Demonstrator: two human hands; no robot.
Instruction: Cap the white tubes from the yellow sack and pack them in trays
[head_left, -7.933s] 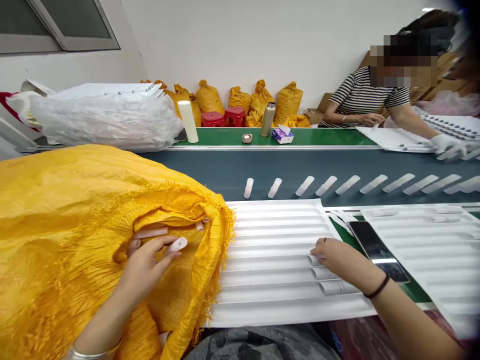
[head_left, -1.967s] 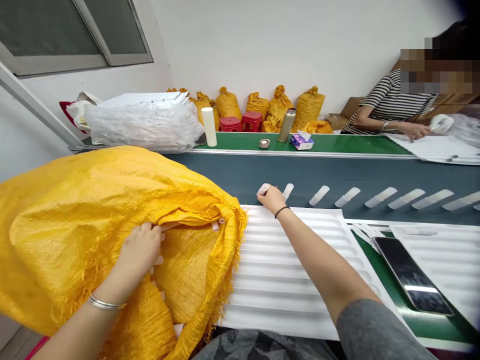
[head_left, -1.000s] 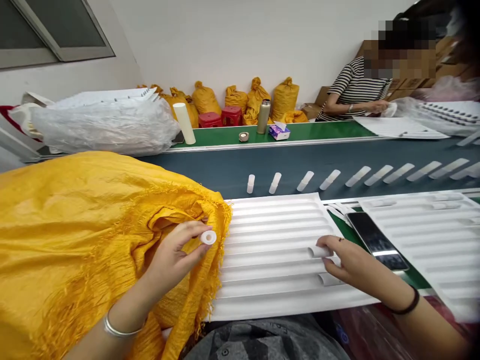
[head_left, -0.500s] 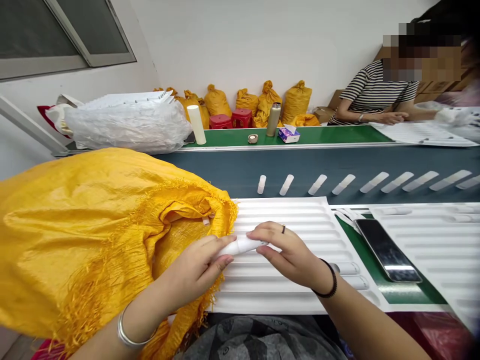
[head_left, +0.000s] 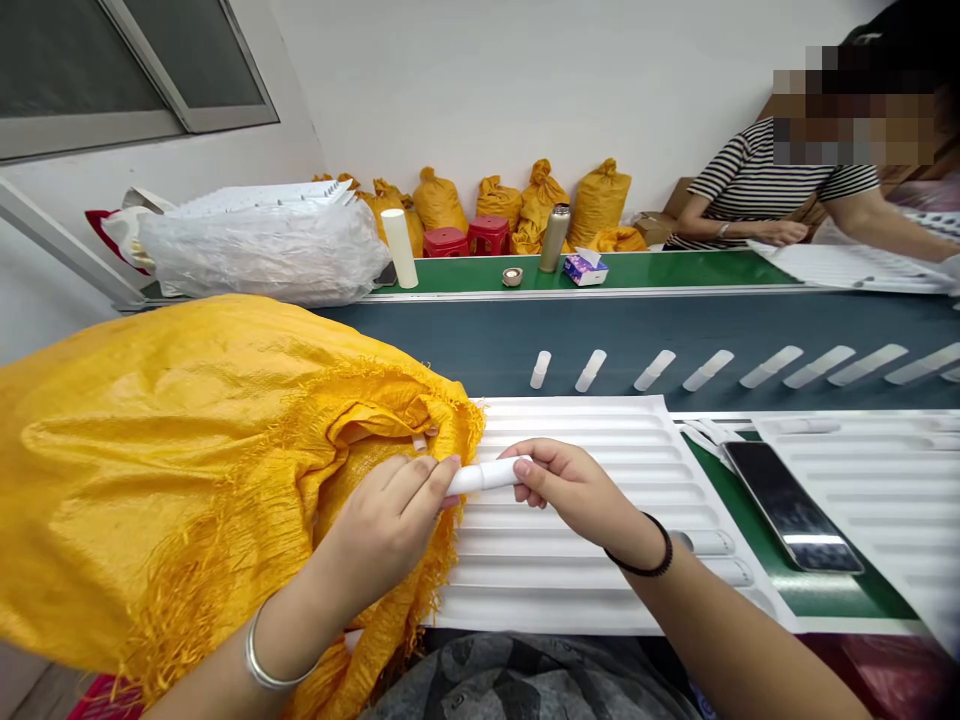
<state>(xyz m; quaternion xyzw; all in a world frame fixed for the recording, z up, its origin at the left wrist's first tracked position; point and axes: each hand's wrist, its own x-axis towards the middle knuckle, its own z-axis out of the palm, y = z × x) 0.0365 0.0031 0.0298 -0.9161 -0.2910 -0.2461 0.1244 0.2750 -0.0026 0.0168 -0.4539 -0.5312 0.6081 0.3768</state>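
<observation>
A slim white tube with a seam near its middle is held level between my two hands. My left hand grips its left end, and my right hand pinches the right end between thumb and fingers. Beneath them lies a white ridged tray with long grooves. A few similar tubes rest in its grooves by my right forearm. Left of the tray, a large yellow woven sack lies with its mouth towards my hands; small pale pieces show in the opening.
Beyond the tray, a dark conveyor belt carries several white tubes. To the right lie a phone and another ridged tray. A green ledge holds bottles and a tissue box. A co-worker in stripes sits across.
My fingers have shifted around the tube, my right thumb now lying over its end. The tubes on the belt appear slightly further right. The co-worker's arm has reached out to the right.
</observation>
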